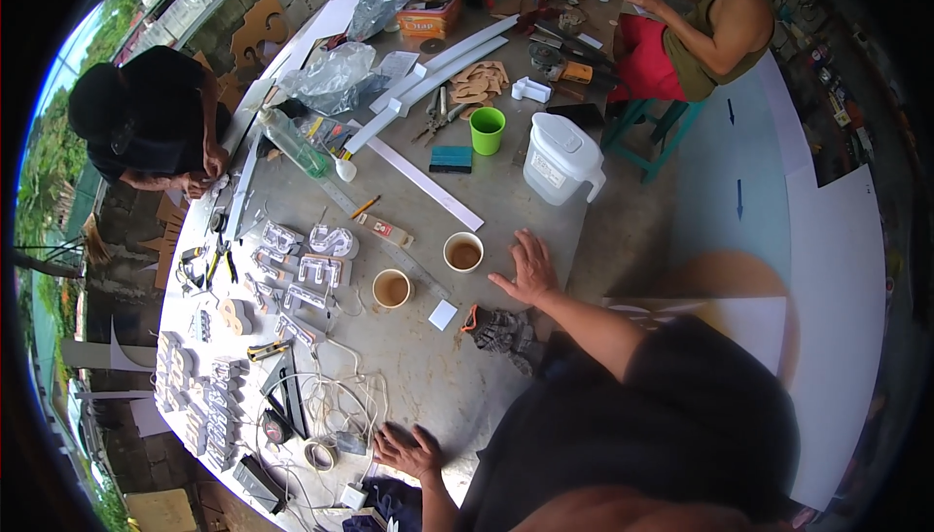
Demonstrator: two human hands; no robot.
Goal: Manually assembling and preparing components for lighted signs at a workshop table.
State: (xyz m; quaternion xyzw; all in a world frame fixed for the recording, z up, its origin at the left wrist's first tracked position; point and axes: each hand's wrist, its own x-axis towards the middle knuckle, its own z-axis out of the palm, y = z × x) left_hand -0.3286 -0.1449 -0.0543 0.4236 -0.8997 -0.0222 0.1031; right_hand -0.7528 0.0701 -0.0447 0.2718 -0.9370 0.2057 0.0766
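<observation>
My right hand [528, 267] rests on the metal table top [428, 357], fingers spread and holding nothing. Just left of its fingertips stands a paper cup [463, 239] with brown drink in it. A second paper cup [392, 275] with brown drink is further left. Dark knitted gloves [506, 335] lie below my right hand. Nearer to me, my left hand [407, 452] lies on the table with its fingers apart, also without anything in it. Beside it are tangled white cables [358, 391], a grey adapter block [350, 443] and a tape roll [319, 454].
Built-up channel letters [331, 240] crowd the table's left side. A lidded white pitcher [562, 158] and green cup [486, 130] stand farther back, near white strips [428, 182]. One person [146, 124] works at the left edge; another [720, 26] sits at far right.
</observation>
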